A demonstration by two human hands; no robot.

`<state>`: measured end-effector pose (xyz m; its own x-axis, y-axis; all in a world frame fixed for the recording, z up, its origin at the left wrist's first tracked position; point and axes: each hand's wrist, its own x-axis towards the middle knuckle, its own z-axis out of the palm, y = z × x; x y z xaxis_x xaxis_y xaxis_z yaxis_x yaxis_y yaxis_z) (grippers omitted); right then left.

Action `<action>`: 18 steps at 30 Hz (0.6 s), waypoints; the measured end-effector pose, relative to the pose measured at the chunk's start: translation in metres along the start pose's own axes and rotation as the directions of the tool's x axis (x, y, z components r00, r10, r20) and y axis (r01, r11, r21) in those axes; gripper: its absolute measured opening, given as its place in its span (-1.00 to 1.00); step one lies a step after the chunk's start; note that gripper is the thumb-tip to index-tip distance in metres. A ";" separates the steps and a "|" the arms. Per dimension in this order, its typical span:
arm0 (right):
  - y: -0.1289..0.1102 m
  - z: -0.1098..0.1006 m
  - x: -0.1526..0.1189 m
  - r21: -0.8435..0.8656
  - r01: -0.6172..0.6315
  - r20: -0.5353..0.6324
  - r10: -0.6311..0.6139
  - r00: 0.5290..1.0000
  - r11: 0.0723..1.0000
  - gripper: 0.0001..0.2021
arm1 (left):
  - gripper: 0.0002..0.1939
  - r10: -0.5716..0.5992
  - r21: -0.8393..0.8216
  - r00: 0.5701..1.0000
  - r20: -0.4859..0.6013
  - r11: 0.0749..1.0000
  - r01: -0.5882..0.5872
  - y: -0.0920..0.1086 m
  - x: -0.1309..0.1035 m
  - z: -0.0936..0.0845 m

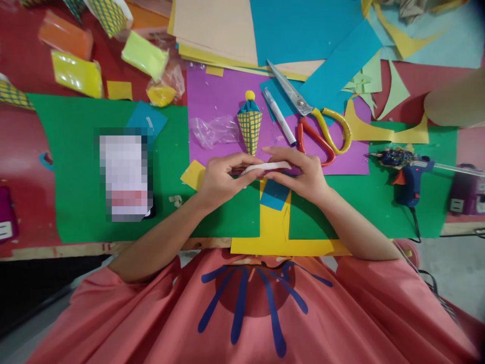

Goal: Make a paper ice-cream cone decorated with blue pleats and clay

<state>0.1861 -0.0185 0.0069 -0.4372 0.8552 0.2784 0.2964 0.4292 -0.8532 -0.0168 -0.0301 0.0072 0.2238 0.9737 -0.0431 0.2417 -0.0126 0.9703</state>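
A thin white strip of what looks like modelling clay is held level between both hands. My left hand pinches its left end between thumb and fingers. At the right end, my right hand grips it the same way. Just beyond the fingertips lies a small paper cone ice cream, yellow with a dark grid, with a blue top and a yellow ball. To its right are a white marker and large scissors with one red and one yellow handle, blades apart.
A blue glue gun lies at the right with its cord hanging down. A blurred-out phone-like object rests on the green sheet. Clay packets are at the back left; coloured paper sheets are stacked at the back.
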 end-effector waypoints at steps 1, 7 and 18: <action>0.001 0.000 0.000 -0.003 0.038 0.005 -0.038 0.999 0.999 -0.68 | -0.65 -0.006 -0.009 1.000 0.014 1.000 0.007 0.000 0.000 0.000; 0.002 0.000 0.000 -0.054 0.052 -0.001 -0.052 0.999 0.997 -0.80 | -0.51 -0.040 -0.045 0.997 0.061 0.998 0.043 -0.003 0.001 0.001; 0.002 0.000 0.002 0.007 -0.028 0.020 0.028 0.999 1.000 -0.65 | -0.51 -0.004 -0.001 1.000 -0.009 1.000 0.004 0.000 -0.001 0.001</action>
<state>0.1864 -0.0161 0.0059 -0.4455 0.8611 0.2452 0.3030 0.4027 -0.8637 -0.0159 -0.0317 0.0066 0.2141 0.9758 -0.0450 0.2417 -0.0083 0.9703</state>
